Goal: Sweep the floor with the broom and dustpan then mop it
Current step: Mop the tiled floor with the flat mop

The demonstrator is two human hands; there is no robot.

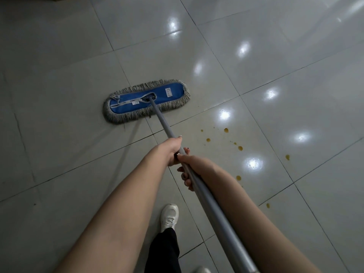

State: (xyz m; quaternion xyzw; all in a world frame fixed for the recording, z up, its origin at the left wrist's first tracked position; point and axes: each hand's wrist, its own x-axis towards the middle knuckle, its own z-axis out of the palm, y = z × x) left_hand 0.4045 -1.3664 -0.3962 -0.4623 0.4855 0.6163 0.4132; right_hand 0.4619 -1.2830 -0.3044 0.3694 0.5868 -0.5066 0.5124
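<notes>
Underfoot, glossy tiles [59, 56], amber drips [226, 130], left hand [172, 151] and right hand [197, 164] fingers [186, 177] curled round the mop handle [163, 121].

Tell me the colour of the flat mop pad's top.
The flat fringed mop pad is blue on top, grey-beige fringe around; head view.

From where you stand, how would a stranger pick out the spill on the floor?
Start at the grey tiled floor, then find the blue mop head. Right of its handle lies a scatter of small amber drops, the only coloured marks among white light reflections.
</notes>
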